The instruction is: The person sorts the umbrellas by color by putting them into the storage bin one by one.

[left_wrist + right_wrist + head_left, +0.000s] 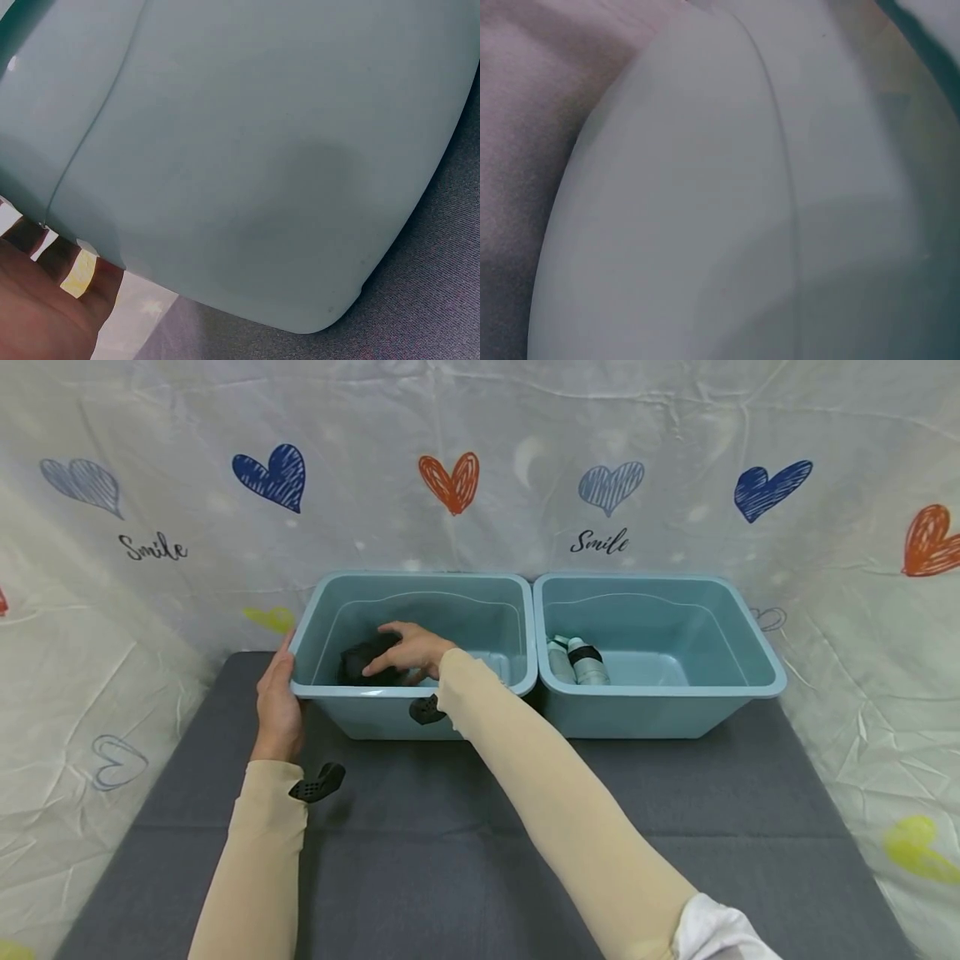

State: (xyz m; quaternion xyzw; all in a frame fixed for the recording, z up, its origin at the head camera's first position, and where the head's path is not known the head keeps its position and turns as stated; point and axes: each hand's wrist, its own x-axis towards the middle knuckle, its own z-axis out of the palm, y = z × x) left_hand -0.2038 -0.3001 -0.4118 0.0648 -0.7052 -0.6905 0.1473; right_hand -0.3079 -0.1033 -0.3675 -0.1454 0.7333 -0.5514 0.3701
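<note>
In the head view my left hand [279,706] touches the outer left side of the left light-blue plastic bin [390,717], fingers up near its rim. The left wrist view shows those fingers [97,289] at the edge of the bin's wall [247,142]. My right hand [412,649] reaches inside the same bin over a crumpled-looking black object [351,665], thumb and forefinger spread on either side of it. The object's kind cannot be made out. Its lower part and my other right fingers are partly hidden. The right wrist view shows only bin wall [682,195].
A second light-blue bin [637,717] stands directly to the right, with pale green bottle-like items [588,670] at its left end, one with a black band. Both bins rest on a dark grey cloth-covered table [420,860]. Behind them hangs a white heart-print sheet [495,410].
</note>
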